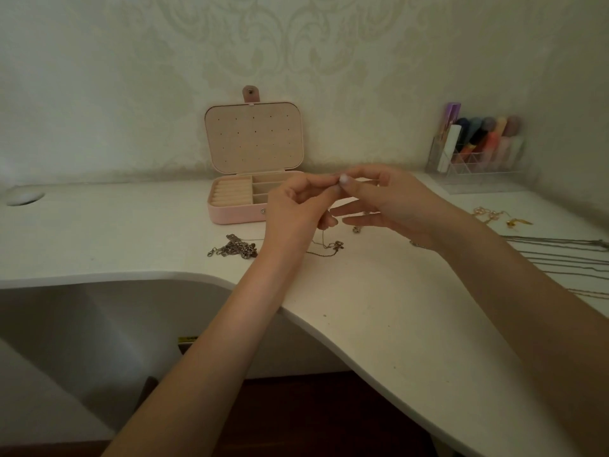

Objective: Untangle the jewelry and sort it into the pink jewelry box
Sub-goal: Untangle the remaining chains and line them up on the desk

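Note:
The pink jewelry box stands open against the wall, its lid upright and its beige compartments showing. Just in front of it my left hand and my right hand meet fingertip to fingertip above the desk, both pinching a thin gold chain. The chain hangs down between the hands and its lower end lies curled on the desk. A tangled silver chain lies to the left of my left wrist. A small charm rests under my right hand.
Several long silver chains lie stretched out at the right edge. Gold earrings and small gold pieces sit beyond them. A clear organizer with cosmetics stands at the back right. The white desk has a curved front edge.

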Demonstrator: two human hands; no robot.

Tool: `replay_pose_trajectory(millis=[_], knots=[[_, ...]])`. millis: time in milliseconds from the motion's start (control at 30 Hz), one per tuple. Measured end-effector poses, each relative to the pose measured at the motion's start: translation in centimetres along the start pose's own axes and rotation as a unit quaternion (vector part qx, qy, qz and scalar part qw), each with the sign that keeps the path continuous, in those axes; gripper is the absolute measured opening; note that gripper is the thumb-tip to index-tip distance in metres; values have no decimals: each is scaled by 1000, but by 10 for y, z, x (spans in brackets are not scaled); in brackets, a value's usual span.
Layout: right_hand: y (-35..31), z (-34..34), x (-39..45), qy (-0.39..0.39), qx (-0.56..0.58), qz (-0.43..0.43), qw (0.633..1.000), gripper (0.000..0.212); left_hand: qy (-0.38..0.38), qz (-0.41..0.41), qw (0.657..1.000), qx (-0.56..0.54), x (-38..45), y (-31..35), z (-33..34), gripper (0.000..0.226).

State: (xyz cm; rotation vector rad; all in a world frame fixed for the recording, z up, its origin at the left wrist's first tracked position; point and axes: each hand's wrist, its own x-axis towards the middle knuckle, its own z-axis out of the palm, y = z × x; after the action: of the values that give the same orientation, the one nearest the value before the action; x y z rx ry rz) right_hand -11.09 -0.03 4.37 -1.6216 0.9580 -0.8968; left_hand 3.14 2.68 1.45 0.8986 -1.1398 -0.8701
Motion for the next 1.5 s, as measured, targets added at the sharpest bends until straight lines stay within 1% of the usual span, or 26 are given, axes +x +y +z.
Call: replay_pose_trajectory(millis=[67, 200, 267, 333, 400, 467, 533, 600, 667, 700, 767, 800, 833, 900, 967, 1000, 1067, 1133, 1200, 1333, 1433, 1500], knots=[[-1, 2, 0, 32, 15, -12, 999, 25, -8, 8, 1000, 19, 0, -2, 0, 12], [-5, 4, -3, 51, 60, 21, 997, 20, -15, 28, 999, 40, -1, -5, 1, 9], [-6, 7, -3, 55, 102, 44, 992, 14, -14, 41, 998, 44, 0, -7, 1, 11], [-8, 10, -3, 60, 165, 78, 981, 12, -1, 45, 998, 51, 0, -9, 1, 20], [-12, 13, -2, 69, 209, 116, 968, 11, 8, 52, 996, 73, 0, -10, 1, 27], [-15, 15, -2, 82, 230, 147, 959, 3, 2, 77, 991, 112, -1, -11, 2, 28], [-17, 16, -2, 107, 234, 158, 953, 8, 1, 112, 980, 163, 0, -14, 4, 27], [-19, 13, -2, 140, 247, 156, 946, 12, 6, 117, 976, 185, 0, -15, 4, 28], [-22, 5, -3, 180, 312, 147, 921, 14, -1, 91, 979, 182, 1, -14, 1, 26], [-24, -1, -3, 204, 363, 140, 898, 15, -14, 82, 979, 186, 1, -13, -3, 25], [-25, -18, -4, 244, 467, 123, 841, 17, -49, 88, 972, 214, 0, -12, -15, 20], [-24, -28, -4, 255, 484, 118, 829, 17, -60, 96, 964, 240, 0, -12, -23, 19], [-21, -36, -4, 264, 464, 120, 837, 17, -59, 101, 955, 271, 2, -12, -32, 17], [-15, -49, 0, 294, 350, 124, 881, 19, -30, 88, 947, 307, 7, -10, -52, 14], [-14, -55, 1, 327, 213, 120, 913, 24, 4, 68, 958, 279, 12, -4, -70, 11], [-14, -55, 1, 331, 155, 118, 923, 27, 14, 54, 966, 251, 13, 0, -77, 14], [-16, -55, 0, 320, 68, 112, 938, 30, 9, 25, 978, 208, 14, 8, -86, 21], [-15, -54, -1, 309, -14, 93, 946, 31, -11, 2, 978, 210, 15, 13, -93, 27], [-11, -54, -1, 315, -102, 55, 942, 31, -14, -5, 968, 249, 17, 16, -101, 31], [-7, -59, -1, 337, -202, -15, 920, 31, 11, -15, 959, 284, 21, 18, -117, 31], [-9, -60, -6, 338, -351, -13, 873, 27, 11, -29, 954, 297, 21, 17, -124, 30], [-10, -59, -10, 325, -430, -17, 842, 29, 18, -41, 952, 303, 23, 19, -129, 30]])
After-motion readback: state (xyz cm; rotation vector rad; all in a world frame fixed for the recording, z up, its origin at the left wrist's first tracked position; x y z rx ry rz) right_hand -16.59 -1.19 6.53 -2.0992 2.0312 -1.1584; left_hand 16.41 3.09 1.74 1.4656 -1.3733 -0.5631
